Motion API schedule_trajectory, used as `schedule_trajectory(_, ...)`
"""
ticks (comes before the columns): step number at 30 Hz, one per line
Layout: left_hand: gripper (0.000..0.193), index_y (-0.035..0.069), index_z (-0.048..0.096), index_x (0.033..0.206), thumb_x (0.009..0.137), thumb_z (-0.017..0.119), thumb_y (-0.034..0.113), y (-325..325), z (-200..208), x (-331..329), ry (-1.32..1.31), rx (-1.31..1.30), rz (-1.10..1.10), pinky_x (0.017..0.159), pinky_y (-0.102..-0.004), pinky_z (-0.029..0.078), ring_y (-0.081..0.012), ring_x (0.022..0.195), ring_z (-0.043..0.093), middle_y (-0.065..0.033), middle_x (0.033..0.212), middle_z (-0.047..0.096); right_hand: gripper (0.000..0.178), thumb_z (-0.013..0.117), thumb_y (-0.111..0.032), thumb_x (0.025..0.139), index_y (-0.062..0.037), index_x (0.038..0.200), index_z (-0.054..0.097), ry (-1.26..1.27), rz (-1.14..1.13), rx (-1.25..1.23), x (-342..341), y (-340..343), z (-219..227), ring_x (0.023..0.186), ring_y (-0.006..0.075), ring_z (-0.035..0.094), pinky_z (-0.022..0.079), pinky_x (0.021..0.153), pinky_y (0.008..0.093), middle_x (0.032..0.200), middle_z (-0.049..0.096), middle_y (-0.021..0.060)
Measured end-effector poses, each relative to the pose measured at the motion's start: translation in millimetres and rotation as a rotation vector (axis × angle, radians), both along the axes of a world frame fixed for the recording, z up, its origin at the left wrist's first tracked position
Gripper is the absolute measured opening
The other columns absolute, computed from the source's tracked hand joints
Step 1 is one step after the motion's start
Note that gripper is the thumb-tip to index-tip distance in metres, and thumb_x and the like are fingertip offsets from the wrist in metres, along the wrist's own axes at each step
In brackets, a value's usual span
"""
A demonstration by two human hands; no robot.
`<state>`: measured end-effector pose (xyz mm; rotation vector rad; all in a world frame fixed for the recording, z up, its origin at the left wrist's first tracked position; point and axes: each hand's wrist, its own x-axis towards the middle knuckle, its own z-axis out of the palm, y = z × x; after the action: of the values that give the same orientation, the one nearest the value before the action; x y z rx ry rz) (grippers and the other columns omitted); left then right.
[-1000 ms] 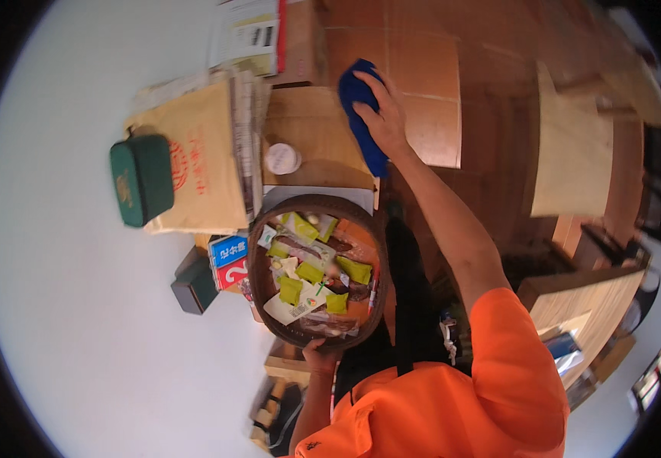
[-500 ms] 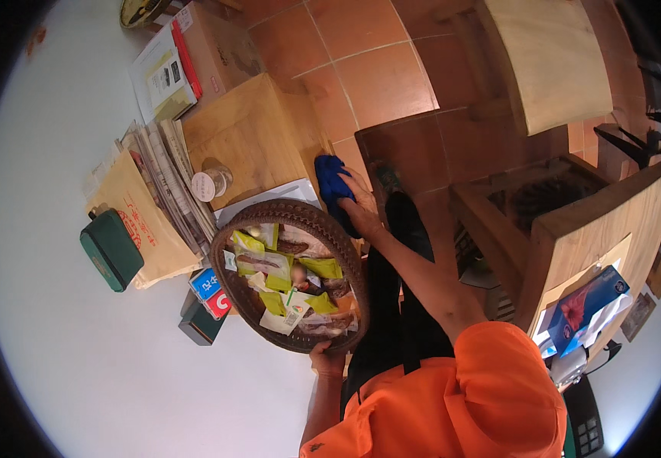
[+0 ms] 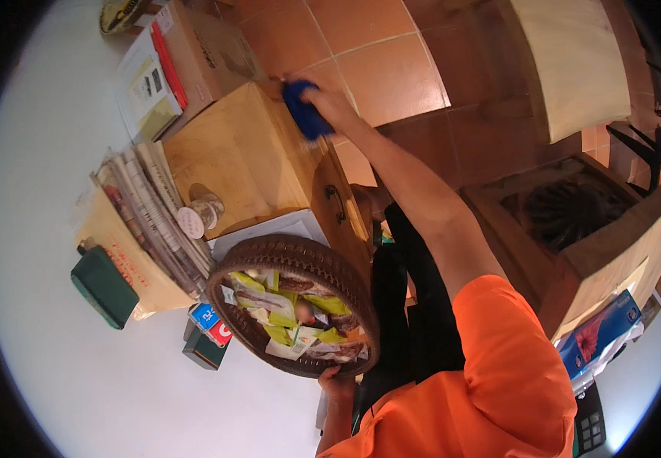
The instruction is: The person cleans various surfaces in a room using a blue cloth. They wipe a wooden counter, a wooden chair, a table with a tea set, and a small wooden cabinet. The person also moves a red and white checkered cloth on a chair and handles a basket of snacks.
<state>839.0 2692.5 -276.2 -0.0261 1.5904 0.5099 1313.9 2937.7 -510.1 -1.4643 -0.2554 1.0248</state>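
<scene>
A round, dark brown woven basket (image 3: 292,248) rests on the near end of a wooden cabinet (image 3: 227,145), tilted toward me. Small packets (image 3: 285,305) fill it, some yellow-green, some clear. My left hand (image 3: 336,382) is closed on the basket's near rim, its fingers partly hidden beneath. Out at the cabinet's far front edge, my right hand (image 3: 324,105) is closed round a blue cloth (image 3: 304,113), both smeared by motion. A drawer handle (image 3: 336,204) shows on the cabinet's front.
On the cabinet stand a small lidded jar (image 3: 208,208) and folded newspapers (image 3: 151,210) beside a tan paper bag (image 3: 113,244). A cardboard box (image 3: 216,49) sits beyond. Leftward lies a dark green case (image 3: 104,288). A wooden chair (image 3: 491,210) and a tabletop with a blue box (image 3: 601,328) flank my right.
My right hand has carried the blue cloth away from beside the basket to the cabinet's far front edge, uncovering the drawer handle. My left hand stays on the basket's rim.
</scene>
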Motion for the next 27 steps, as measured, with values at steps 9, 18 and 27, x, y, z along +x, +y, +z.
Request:
schedule_trajectory(9, 0.073, -0.002, 0.046, 0.131, 0.060, 0.055, 0.009, 2, 21, 13, 0.041, -0.160, 0.079, 0.107, -0.0570, 0.035, -0.0422, 0.123, 0.049, -0.0213, 0.127, 0.056, 0.047, 0.048, -0.016, 0.089, -0.0088, 0.135, 0.045, -0.165, -0.031, -0.078, -173, -152, -67, 0.135, 0.0383, 0.034, 0.027, 0.111, 0.0404, 0.141, 0.040, 0.0205)
schedule_trajectory(18, 0.074, 0.002, 0.044, 0.134, 0.061, 0.054, 0.005, 7, 13, 8, 0.006, -0.098, 0.002, 0.108, -0.0520, 0.036, -0.0374, 0.124, 0.048, -0.0149, 0.133, 0.052, 0.051, 0.048, -0.012, 0.088, -0.0082, 0.138, 0.041, 0.202, 0.117, -0.502, -295, -292, 47, 0.137, 0.0400, 0.030, 0.027, 0.111, 0.0436, 0.145, 0.032, 0.0211)
schedule_trajectory(27, 0.065, 0.000, 0.050, 0.126, 0.062, 0.053, 0.006, 3, 7, 6, 0.025, -0.026, 0.004, 0.106, -0.0540, 0.038, -0.0377, 0.119, 0.052, -0.0160, 0.124, 0.058, 0.051, 0.051, -0.017, 0.084, -0.0083, 0.134, 0.046, 0.121, 0.084, -0.187, -228, -248, 111, 0.135, 0.0368, 0.034, 0.028, 0.110, 0.0410, 0.143, 0.037, 0.0195)
